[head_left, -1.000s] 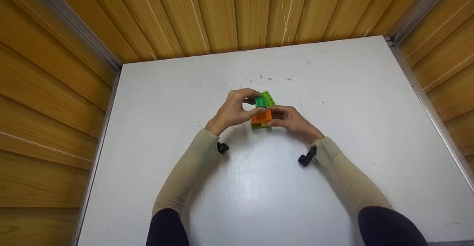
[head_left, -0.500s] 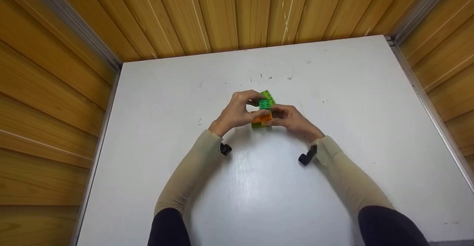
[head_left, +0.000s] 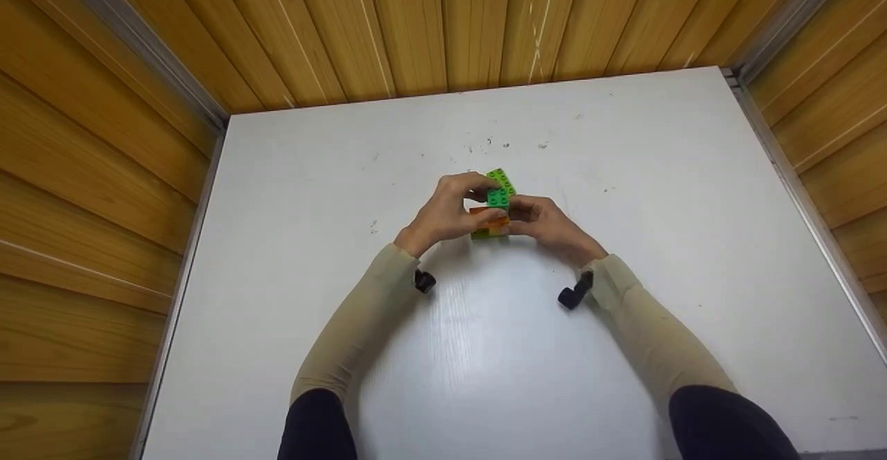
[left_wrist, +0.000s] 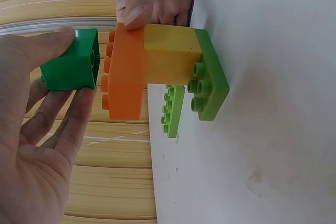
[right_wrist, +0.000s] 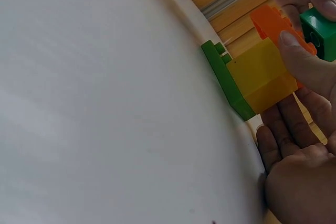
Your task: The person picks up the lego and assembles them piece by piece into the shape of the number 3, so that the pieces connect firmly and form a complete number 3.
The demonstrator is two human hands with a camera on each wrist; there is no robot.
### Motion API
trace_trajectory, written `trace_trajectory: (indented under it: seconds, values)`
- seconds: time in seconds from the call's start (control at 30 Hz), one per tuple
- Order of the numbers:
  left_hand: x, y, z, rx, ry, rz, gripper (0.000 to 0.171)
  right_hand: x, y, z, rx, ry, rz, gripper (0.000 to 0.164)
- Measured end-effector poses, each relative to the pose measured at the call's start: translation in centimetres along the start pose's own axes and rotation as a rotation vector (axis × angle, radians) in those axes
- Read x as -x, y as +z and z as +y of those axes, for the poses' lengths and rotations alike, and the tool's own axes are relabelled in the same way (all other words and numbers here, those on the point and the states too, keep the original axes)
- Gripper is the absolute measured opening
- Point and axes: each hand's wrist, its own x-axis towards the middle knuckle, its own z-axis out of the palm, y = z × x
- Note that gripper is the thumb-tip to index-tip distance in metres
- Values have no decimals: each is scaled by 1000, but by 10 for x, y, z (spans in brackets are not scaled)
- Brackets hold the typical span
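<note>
My left hand (head_left: 445,212) pinches a dark green building brick (left_wrist: 71,64) between thumb and fingers. The brick hangs just above the studs of an orange brick (left_wrist: 126,72), a narrow gap showing in the left wrist view. That orange brick tops a stack: under it comes a yellow brick (left_wrist: 170,48), and at the bottom a green studded plate (left_wrist: 212,80) on the table. From the right side, my right hand (head_left: 552,228) grips the stack, its thumb against the orange brick and its fingers curled behind the yellow one.
A separate lime green studded plate (head_left: 500,178) lies just beyond the stack. The white table (head_left: 312,169) meets wood-patterned walls (head_left: 416,30) at the back and both sides. Both wrists carry small black cameras.
My left hand has shifted right and slightly toward me, carrying the dark green brick over the orange one. The right hand and the stack have stayed in place.
</note>
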Motion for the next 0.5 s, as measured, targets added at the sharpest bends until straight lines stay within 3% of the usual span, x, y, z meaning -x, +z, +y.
trace_trajectory:
  seconds: [0.5]
  values:
    - [1,5,-3,17,-24,-21,36,0,-1,1,-21,-2,-7,49]
